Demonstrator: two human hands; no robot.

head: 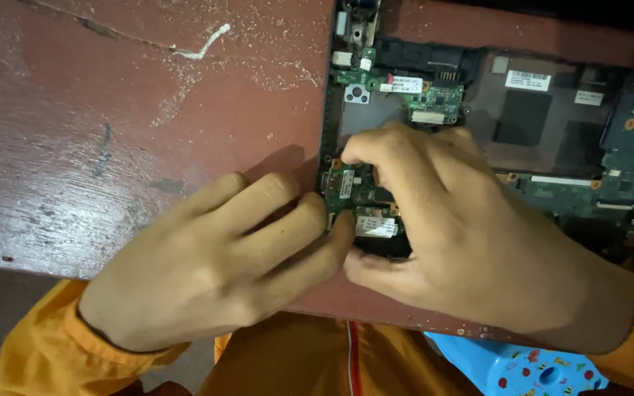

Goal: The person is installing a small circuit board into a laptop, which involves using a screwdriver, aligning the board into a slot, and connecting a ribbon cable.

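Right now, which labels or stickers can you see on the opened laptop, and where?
White sticker: small rectangle on the small green board between both hands.
White label: rectangle on the upper green board.
White label: wide rectangle on the dark panel, top right.
White label: smaller rectangle right of that.

Two bare hands: left hand [207,264], right hand [464,235]. One opened black laptop chassis [552,110]. Two small green circuit boards: near board [354,187], far board [405,92]. One worn red-brown wooden table [111,110]. One blue plastic stool [530,367]. Two orange sleeves.
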